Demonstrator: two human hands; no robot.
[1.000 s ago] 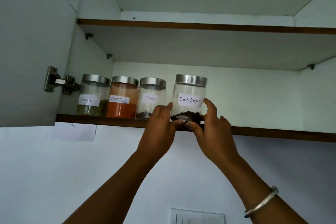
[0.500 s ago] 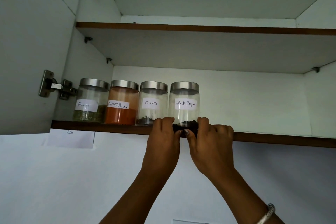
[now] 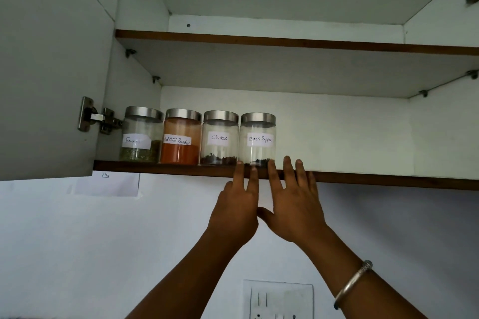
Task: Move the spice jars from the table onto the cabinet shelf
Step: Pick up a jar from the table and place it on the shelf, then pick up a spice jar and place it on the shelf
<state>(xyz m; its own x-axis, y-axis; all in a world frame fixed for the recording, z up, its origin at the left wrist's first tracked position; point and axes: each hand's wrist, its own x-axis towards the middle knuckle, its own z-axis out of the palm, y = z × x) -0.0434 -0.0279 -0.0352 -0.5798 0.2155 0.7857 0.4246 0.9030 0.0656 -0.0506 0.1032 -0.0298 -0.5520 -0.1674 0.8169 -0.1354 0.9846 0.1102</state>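
Four spice jars stand in one row on the lower cabinet shelf [image 3: 388, 181], at its left end and close to its front edge. All four are upright, long axis vertical, steel lid on top and handwritten label facing out over the shelf's front edge. From the shelf's left end they read Fennel jar [image 3: 140, 134], Red Chilli Powder jar [image 3: 181, 137], Cloves jar [image 3: 219, 140] and Black Pepper jar [image 3: 258, 137], each just beside the next.

Two hands reach up from below the shelf. The left hand [image 3: 237, 211] and the right hand [image 3: 295, 204] both have straight, spread fingers and hold nothing. Their fingertips cross the shelf's front edge at the foot of the Black Pepper jar; whether they touch the glass cannot be told. One bangle [image 3: 352, 283] sits on the right wrist. A second shelf [image 3: 285, 43] lies above.
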